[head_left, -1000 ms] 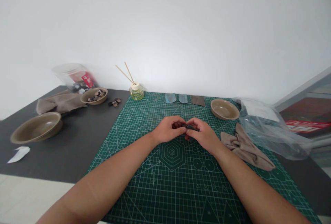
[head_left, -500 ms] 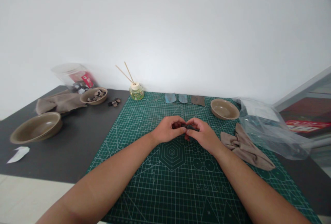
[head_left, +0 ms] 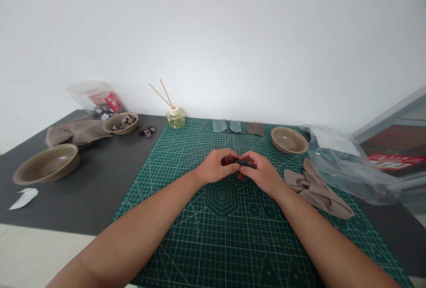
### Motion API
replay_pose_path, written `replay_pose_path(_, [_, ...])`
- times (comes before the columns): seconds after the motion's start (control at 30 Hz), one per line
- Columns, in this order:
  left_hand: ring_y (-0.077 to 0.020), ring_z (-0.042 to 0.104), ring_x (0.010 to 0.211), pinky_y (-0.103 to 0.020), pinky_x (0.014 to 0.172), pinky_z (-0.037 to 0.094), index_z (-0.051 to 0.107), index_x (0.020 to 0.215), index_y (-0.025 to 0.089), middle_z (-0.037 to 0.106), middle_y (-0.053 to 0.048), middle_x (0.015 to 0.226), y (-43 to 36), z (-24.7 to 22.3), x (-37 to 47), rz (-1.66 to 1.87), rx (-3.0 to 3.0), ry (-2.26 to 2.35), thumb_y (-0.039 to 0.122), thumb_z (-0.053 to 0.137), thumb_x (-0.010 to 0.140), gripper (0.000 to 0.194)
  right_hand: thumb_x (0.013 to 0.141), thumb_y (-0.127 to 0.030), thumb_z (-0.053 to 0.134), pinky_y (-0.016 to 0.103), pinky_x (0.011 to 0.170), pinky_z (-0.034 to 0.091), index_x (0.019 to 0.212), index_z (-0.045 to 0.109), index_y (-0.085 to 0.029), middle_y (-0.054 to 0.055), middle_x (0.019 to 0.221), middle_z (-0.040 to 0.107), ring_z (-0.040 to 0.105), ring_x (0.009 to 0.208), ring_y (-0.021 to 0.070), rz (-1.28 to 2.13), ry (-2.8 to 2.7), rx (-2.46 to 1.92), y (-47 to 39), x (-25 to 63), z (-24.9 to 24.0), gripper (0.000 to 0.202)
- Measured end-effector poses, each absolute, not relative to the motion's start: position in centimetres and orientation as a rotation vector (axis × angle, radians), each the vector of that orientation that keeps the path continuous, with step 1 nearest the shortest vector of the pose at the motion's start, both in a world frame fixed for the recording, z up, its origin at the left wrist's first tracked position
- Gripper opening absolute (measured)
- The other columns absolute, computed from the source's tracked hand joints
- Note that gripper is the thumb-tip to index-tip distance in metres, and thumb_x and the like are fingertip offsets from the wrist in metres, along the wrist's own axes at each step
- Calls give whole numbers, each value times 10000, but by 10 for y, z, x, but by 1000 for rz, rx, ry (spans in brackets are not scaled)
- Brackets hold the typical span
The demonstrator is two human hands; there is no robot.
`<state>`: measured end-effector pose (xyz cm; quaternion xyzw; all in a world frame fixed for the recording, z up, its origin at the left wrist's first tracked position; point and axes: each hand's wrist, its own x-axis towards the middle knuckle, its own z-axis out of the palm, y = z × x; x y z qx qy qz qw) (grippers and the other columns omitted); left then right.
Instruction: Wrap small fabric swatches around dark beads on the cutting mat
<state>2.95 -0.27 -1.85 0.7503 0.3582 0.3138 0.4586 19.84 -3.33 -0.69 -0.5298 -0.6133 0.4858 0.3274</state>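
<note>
My left hand and my right hand meet over the middle of the green cutting mat. Both are closed on one small dark piece, thumbs and fingertips pressed together around it. It looks black and soft like cloth, but my fingers cover most of it, so its exact kind cannot be made out. Beside my right forearm lies a crumpled brown cloth. Beyond my hands, two blue-grey fabric squares and a brown fabric square lie along the mat's far edge.
A tan bowl and a clear plastic bag stand at the right. By the wall is a reed diffuser. Leftward are a bowl of scraps, loose scraps, a brown cloth, a clear tub and a larger bowl.
My hands stay in the same place with the dark piece between them. A little more of it shows near my right fingers.
</note>
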Motion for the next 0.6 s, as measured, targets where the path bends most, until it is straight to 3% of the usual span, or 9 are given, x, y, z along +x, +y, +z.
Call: replay_pose_path(0.6, [-107, 525, 602, -223, 545, 410, 621, 885, 129, 594, -9, 685, -3, -17, 30, 764, 1830, 887, 303, 603, 747, 224, 716, -225, 560, 290, 611, 468, 851, 509, -202, -24, 592, 639, 620, 589, 154, 1258, -1618, -1393, -34, 198, -6, 146])
